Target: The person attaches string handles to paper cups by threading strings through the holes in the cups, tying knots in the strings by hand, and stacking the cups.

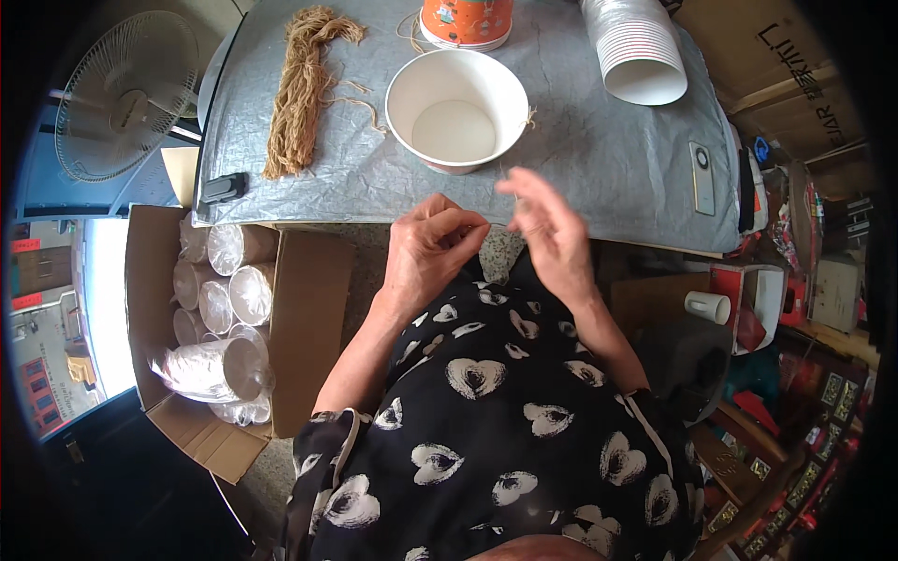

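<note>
A thin string [499, 223] is showing between the two hands, by the near edge of the table [599, 192]. The left hand [430, 243] is curling its fingers in and pinching the string between thumb and forefinger. The right hand [552, 229], at three o'clock from it, is holding its fingers partly spread; I cannot tell whether they are gripping the string too.

At twelve o'clock from the hands, a white tub [456, 131] is standing mouth up on the table, a small tuft [531, 118] sticking out at its three o'clock side. Just beyond, at twelve, an orange tub [465, 21] is standing. At nine o'clock from the white tub, a tan hank [297, 103] is lying lengthwise, loose strands trailing toward the tub. Between two and three, stacked tubs [645, 70] are lying on their side. Between three and four, a flat silver device [702, 178] is resting; at eight, a black object [224, 188].

Off the table, at eight o'clock from the hands, a carton [154, 280] is holding wrapped cups [224, 369]; at ten, a fan [126, 107] is standing.
</note>
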Motion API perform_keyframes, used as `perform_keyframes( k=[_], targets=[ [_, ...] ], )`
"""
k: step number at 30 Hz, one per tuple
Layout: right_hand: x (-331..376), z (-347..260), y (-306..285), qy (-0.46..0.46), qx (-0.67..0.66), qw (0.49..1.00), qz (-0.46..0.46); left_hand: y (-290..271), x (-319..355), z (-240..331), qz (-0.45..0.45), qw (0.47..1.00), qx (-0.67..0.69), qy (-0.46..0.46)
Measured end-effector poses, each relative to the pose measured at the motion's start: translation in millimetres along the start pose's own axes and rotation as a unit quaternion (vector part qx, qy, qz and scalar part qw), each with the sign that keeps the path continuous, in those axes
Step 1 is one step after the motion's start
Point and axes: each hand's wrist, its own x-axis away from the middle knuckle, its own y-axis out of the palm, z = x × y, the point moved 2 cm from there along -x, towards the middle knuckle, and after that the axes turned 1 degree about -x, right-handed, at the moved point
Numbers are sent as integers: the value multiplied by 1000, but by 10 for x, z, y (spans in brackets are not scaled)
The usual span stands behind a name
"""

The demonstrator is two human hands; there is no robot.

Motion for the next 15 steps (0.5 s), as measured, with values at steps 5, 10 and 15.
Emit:
perform_keyframes(
  k=[5, 10, 15],
  targets=[
    [12, 70, -7, 84, -29, 992, -93, -38, -75, 87, -35, 999, -9, 21],
    [13, 46, -19, 83, -53, 991, -88, -17, -53, -39, -40, 995, 88, -19],
    [23, 86, 5, 92, -88, 991, -47, 12, -43, -162, -27, 964, 235, -126]
  ],
)
